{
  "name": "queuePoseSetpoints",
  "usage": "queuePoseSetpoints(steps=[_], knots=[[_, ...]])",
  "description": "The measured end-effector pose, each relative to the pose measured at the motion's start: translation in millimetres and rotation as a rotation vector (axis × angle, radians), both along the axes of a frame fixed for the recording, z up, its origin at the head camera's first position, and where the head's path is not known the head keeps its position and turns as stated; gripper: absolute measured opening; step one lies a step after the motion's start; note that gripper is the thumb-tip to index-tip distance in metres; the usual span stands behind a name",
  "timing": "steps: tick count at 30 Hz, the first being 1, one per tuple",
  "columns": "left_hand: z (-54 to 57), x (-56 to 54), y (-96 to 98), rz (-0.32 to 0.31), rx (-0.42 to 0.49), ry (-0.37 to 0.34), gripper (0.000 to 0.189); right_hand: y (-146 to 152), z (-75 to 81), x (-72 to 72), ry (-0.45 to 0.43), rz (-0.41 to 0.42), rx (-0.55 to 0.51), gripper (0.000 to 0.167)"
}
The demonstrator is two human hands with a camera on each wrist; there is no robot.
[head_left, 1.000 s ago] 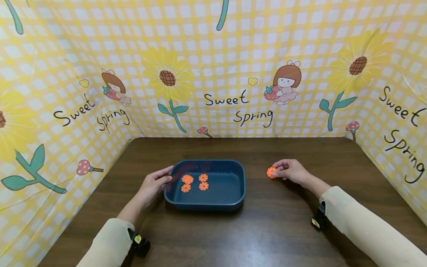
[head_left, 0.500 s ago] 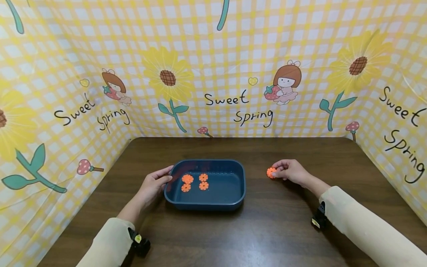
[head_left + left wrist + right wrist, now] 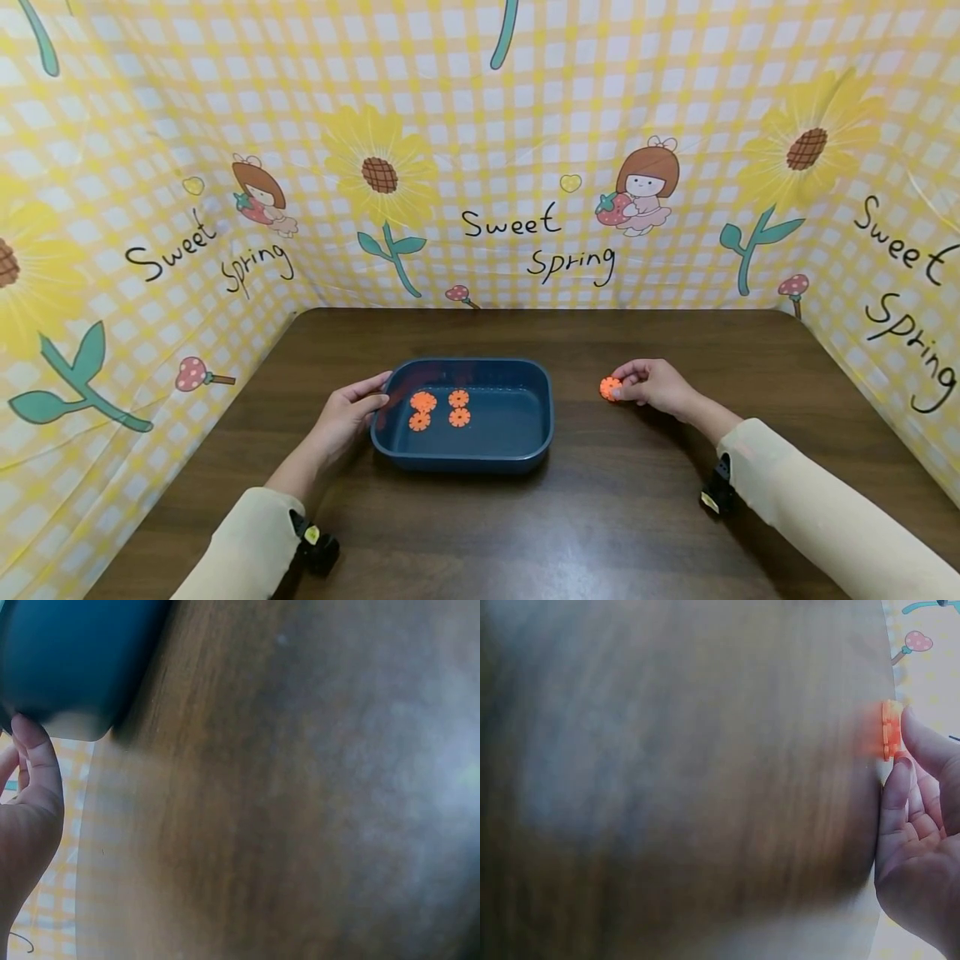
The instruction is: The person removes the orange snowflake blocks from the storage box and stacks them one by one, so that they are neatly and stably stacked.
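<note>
A dark blue rectangular tray (image 3: 517, 429) stands on the table. Its left end is held by my left hand (image 3: 339, 421), thumb at the rim; the other fingertips are partly hidden. In the left wrist view the thumb (image 3: 34, 739) meets the tray's outer wall (image 3: 75, 667). Several orange notched plastic discs (image 3: 459, 417) lie flat in the tray's left half, some overlapping. To the right of the tray, my right hand (image 3: 654, 388) pinches an orange notched disc (image 3: 609, 388) between thumb and fingers. The right wrist view shows that disc (image 3: 889, 731) edge-on, low over the table.
The brown wooden table (image 3: 480, 533) carries the tray. Yellow checked cloth (image 3: 480, 125) with printed flowers and lettering hangs behind it and along both sides. A small black camera (image 3: 318, 550) sits at the left wrist, another black camera (image 3: 716, 492) at the right.
Both hands, the tray and the discs keep their places. Only a very slight shift of the whole head view shows.
</note>
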State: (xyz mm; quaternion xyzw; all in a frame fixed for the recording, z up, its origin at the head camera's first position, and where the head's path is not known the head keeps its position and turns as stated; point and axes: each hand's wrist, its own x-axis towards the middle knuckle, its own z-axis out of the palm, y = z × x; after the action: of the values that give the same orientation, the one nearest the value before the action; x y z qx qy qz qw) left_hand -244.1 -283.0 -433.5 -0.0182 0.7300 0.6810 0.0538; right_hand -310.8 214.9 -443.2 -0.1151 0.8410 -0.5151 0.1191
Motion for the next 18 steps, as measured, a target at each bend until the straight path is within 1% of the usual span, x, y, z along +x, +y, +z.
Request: queuePoseSetpoints(steps=[10,18], knots=[[0.6,0.5,0.6,-0.002,0.000,0.000,0.050,0.4,-1.8,-2.2,0.004,-0.006,0.013,0.035],[0.8,0.8,0.6,-0.001,0.003,0.000,0.050,0.3,-0.7,-1.4,-0.002,-0.006,0.009,0.036]])
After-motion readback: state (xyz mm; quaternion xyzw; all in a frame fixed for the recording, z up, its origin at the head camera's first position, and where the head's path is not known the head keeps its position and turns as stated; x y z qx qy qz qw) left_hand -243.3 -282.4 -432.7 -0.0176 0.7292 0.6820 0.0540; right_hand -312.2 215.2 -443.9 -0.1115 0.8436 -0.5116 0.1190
